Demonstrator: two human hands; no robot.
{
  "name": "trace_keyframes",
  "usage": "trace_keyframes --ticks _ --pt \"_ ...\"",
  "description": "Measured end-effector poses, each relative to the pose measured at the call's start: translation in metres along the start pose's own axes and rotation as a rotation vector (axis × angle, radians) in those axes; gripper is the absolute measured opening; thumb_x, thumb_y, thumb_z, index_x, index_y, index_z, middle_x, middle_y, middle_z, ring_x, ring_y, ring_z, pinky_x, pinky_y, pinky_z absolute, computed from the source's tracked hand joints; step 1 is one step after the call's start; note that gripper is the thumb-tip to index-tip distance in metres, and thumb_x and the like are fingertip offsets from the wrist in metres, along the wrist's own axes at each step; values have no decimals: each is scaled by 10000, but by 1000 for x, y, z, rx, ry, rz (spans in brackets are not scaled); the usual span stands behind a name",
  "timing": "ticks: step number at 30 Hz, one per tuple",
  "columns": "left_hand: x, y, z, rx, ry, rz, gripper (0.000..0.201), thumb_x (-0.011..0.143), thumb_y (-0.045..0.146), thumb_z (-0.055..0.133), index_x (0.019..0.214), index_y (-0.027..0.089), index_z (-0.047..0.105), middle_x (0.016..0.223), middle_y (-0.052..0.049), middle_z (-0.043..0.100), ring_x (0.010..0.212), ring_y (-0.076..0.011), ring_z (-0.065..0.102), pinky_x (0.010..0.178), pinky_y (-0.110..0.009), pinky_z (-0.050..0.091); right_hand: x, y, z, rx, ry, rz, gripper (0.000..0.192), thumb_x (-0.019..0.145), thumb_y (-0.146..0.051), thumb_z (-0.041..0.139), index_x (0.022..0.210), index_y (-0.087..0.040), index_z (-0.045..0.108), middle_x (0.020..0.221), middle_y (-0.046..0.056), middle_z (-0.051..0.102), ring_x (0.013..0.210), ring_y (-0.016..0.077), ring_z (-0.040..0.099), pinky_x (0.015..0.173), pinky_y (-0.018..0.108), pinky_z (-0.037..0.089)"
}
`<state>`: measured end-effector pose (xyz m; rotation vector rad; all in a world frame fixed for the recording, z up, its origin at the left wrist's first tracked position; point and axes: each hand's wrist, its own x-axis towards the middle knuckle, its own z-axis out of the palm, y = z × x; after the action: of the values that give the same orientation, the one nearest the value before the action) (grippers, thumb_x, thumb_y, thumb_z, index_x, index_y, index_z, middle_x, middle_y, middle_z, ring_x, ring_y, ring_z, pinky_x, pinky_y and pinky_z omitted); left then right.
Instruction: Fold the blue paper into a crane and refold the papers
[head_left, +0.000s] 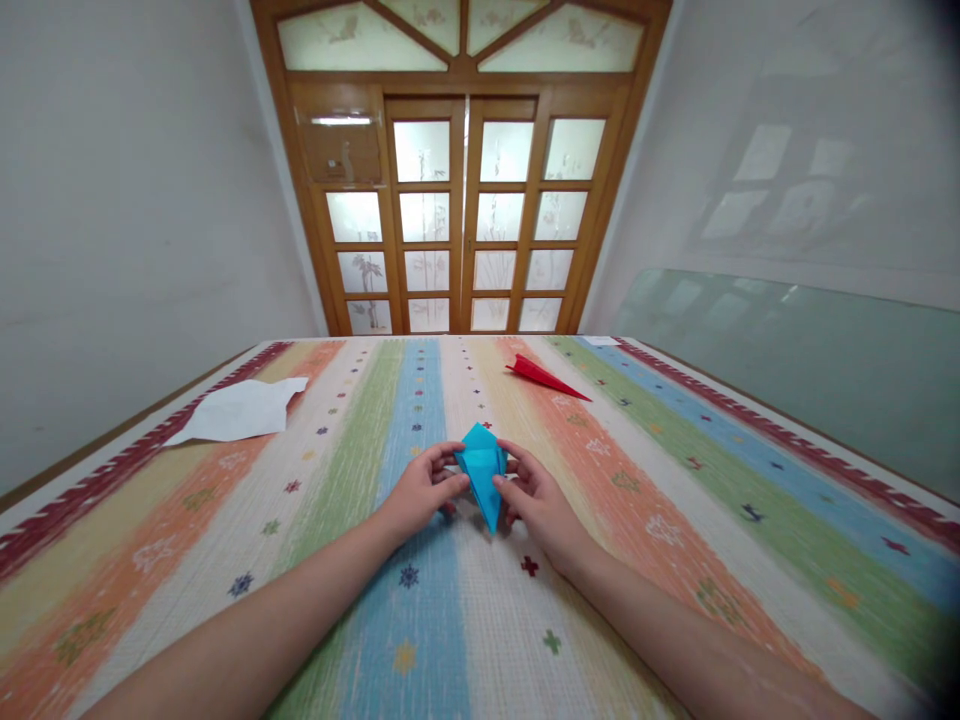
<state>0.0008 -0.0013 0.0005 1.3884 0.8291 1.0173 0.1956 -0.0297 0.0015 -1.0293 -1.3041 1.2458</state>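
A folded piece of blue paper [481, 472], pointed at its near end, is held just above the striped cloth [660, 500] in the middle of the table. My left hand [421, 490] pinches its left edge with thumb and fingers. My right hand [534, 495] grips its right edge the same way. Both forearms reach in from the bottom of the view.
A red folded paper shape [544, 377] lies on the cloth at the back right. A white sheet of paper [240, 410] lies at the back left. A glass pane [795, 350] leans on the right wall. A wooden door with frosted panes [465, 210] stands behind the table.
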Motion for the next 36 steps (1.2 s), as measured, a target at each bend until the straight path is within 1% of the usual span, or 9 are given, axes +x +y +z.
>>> trace_keyframes --ticks 6,9,14,17,20,23,28,32,36 --pt "0 2 -1 -17 11 -5 579 785 394 697 1277 175 484 1143 -123 594 894 -200 635 520 -208 506 -1 -4 0 20 -18 13 596 844 -434 644 1371 -263 423 1009 41 576 583 102 558 476 245 480" --pt "1 0 -3 -31 25 -16 579 781 392 699 1273 173 486 1126 -118 589 877 -193 627 528 -211 510 -2 -4 2 20 -19 12 598 837 -441 649 1363 -258 431 1010 43 575 590 107 559 472 247 479" --pt "1 1 -5 -78 20 -39 603 775 381 705 1301 174 495 1090 -103 572 833 -170 604 533 -205 499 -2 -5 3 48 -2 26 554 855 -470 613 1341 -258 450 906 18 575 560 111 551 455 245 459" --pt "1 1 -8 -136 -1 -60 611 768 367 705 1313 176 507 995 -72 566 780 -151 578 543 -214 497 -2 -4 1 91 5 32 519 868 -480 590 1324 -262 470 954 32 585 601 119 572 505 268 490" --pt "2 0 -10 -182 -22 -74 606 771 336 682 1331 190 505 1002 -74 559 771 -149 575 560 -226 505 -2 -3 0 106 14 39 501 873 -473 580 1317 -264 480 1028 54 596 648 131 596 560 289 515" --pt "2 -1 -12 -192 -19 -82 599 762 286 649 1337 195 506 996 -71 546 756 -148 574 561 -239 512 -2 -1 -1 109 21 41 488 867 -444 572 1314 -271 483 1039 57 604 645 144 610 555 303 524" --pt "1 -2 -12 -182 0 -85 618 729 223 622 1335 197 506 906 -34 514 673 -121 556 557 -256 520 -2 -2 0 122 47 65 487 843 -330 537 1320 -284 456 899 15 596 620 155 616 538 297 534" --pt "1 -2 -12 -195 -7 -83 595 763 273 619 1341 204 498 897 -32 518 645 -117 568 554 -257 517 -1 -2 -1 99 67 56 451 819 -297 519 1266 -262 472 814 -9 566 610 152 596 537 294 541" --pt "2 -2 -12 -209 8 -69 550 771 281 604 1309 192 525 988 -65 555 663 -119 574 557 -250 513 0 0 -2 43 66 47 394 765 -228 518 1158 -240 499 745 -31 549 593 147 584 551 294 542"
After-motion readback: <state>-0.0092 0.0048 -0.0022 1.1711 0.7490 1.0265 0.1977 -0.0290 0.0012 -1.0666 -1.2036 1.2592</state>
